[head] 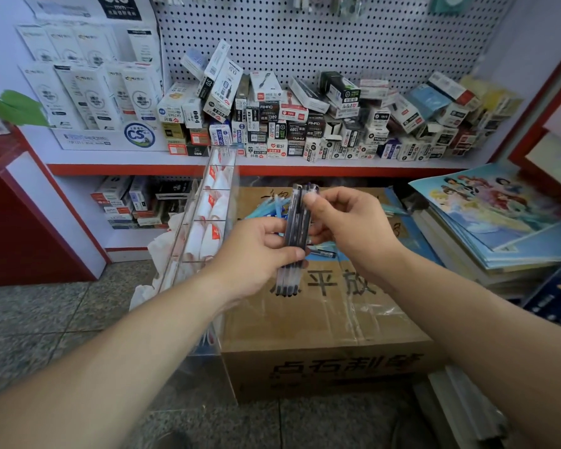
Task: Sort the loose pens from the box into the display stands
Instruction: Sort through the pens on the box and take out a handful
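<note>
Head view: I see a bundle of pens (294, 228), slim dark barrels with clear lower ends, held nearly upright at centre. The left hand (256, 254) wraps it from 9 o'clock, fingers curled round the lower barrels. The right hand (347, 228) pinches the upper barrels from 3 o'clock, thumb pressed against them. Toward 6 o'clock sits the brown cardboard box (321, 322), glossy tape across its top; loose blue pens (266, 207) lie on it behind the hands. A clear acrylic display stand (214, 202), divided into cells, slants at 9 o'clock beside the box.
</note>
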Motion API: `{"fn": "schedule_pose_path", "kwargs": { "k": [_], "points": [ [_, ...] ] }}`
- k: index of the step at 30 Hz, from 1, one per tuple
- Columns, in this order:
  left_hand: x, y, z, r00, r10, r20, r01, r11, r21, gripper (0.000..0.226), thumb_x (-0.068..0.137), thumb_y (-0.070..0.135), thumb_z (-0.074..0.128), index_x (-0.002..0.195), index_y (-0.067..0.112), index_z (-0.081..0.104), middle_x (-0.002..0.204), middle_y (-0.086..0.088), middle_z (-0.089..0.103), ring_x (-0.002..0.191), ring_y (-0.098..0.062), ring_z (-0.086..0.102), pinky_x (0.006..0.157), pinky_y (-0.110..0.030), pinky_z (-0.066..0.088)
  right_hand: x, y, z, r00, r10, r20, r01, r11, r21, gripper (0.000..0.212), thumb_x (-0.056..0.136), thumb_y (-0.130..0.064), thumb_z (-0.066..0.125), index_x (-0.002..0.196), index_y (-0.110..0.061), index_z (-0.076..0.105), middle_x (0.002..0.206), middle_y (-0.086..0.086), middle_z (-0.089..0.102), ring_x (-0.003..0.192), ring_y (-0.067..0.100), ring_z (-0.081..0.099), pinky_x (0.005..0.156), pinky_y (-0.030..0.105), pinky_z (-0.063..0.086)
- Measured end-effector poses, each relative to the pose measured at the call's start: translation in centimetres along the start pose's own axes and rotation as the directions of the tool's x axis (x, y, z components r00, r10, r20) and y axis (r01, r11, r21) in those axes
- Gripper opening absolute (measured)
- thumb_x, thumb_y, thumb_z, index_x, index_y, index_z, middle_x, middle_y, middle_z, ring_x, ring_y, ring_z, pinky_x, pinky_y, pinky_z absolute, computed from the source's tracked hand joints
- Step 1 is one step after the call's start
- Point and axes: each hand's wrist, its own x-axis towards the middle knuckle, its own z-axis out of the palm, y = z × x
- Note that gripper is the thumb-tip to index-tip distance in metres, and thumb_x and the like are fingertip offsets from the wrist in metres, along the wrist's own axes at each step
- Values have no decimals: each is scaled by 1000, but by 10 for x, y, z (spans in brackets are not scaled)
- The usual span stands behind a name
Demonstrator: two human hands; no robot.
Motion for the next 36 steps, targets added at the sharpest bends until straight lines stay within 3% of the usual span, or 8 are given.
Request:
{"fn": "schedule_pose_path", "kwargs": {
  "k": [3, 5, 7, 12, 18, 25, 32, 36],
  "points": [
    [2, 0, -7, 997, -24, -68, 20, 998, -65, 25, 92, -3, 68, 112, 13, 68, 95, -7, 79, 86, -21, 77, 70, -29, 62, 10, 18, -12, 1000, 12, 4, -11, 979, -205, 21, 95, -31, 71, 95, -10, 71, 79, 5, 72, 63, 12, 65, 58, 29, 56],
    [4, 0, -12, 992, -39, -120, 25, 993, -114, 24, 92, -4, 68, 103, 17, 67, 91, -6, 79, 84, -21, 77, 69, -32, 64, 16, 44, -24, 998, 28, 59, 10, 824, -566, 15, 95, -30, 70, 100, -16, 72, 85, -5, 71, 71, 5, 63, 67, 27, 54],
    [5, -1, -16, 988, -52, -147, 29, 988, -154, 23, 91, -4, 68, 101, 17, 66, 91, -8, 79, 86, -22, 77, 69, -34, 64, 20, 69, -33, 986, 122, 112, 11, 628, -778, 21, 97, -30, 67, 115, -20, 71, 105, -6, 69, 86, 8, 62, 78, 28, 53],
    [6, -4, -14, 988, -59, -144, 35, 986, -163, 23, 91, -5, 68, 105, 13, 66, 94, -11, 79, 84, -22, 78, 68, -33, 64, 30, 95, -38, 972, 183, 147, 45, 472, -881, 37, 95, -32, 70, 129, -20, 65, 125, 3, 63, 106, 20, 62, 88, 33, 54],
    [7, -3, -15, 988, -67, -137, 42, 983, -179, 23, 91, -6, 68, 105, 11, 67, 89, -8, 79, 80, -19, 77, 65, -29, 63, 38, 106, -36, 964, 246, 99, -45, 521, -853, 13, 96, -29, 70, 105, -21, 73, 99, -2, 71, 83, 12, 63, 74, 30, 54],
    [9, -3, -13, 985, -76, -156, 53, 988, -142, 28, 90, -4, 71, 117, 5, 67, 95, -11, 78, 81, -20, 78, 64, -29, 62, 13, 88, -53, 969, 198, 147, 12, 557, -830, 9, 100, -29, 61, 97, -24, 68, 90, -12, 60, 78, 3, 57, 62, 20, 44],
    [11, -2, 14, 991, -43, -130, 29, 994, -106, 32, 89, -5, 71, 119, 4, 67, 93, -8, 79, 83, -20, 78, 71, -31, 62, -26, 46, -92, 999, 50, -10, -45, 774, -632, 7, 96, -21, 66, 92, -20, 70, 78, -5, 66, 60, 2, 58, 53, 16, 47],
    [11, 5, 48, 998, 14, -59, -18, 998, -59, 29, 90, -2, 71, 115, 14, 68, 92, -2, 80, 86, -19, 77, 73, -33, 61, -51, 13, -120, 991, -39, -127, -32, 856, -516, 11, 95, -29, 70, 89, -21, 71, 70, 3, 58, 61, 13, 54, 60, 37, 53]
  ]
}}
